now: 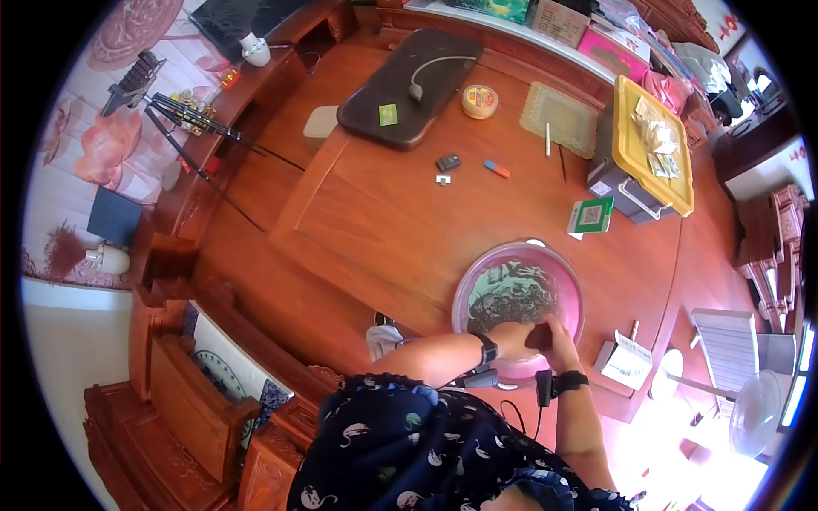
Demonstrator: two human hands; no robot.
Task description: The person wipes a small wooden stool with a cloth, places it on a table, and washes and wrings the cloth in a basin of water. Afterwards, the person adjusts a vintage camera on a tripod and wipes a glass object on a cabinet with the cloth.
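Note:
A pink basin (573, 289) stands on the wooden table, with water and a dark, greenish mass (511, 298) in it. Over the near part of the basin, my left hand (513, 341) and my right hand (561, 347) are close together. Between them is a dark reddish-brown object (538, 337), held by both; what it is cannot be made out. The fingers of both hands are bent round it. Black bands with small devices are on both wrists.
Beyond the basin on the table (383, 221) are a green code stand (591, 216), a grey box with yellow lid (626, 153), a round tub (480, 101), a dark tray (375, 94) and a red-blue eraser (496, 169). A white box (625, 361) stands right of the basin.

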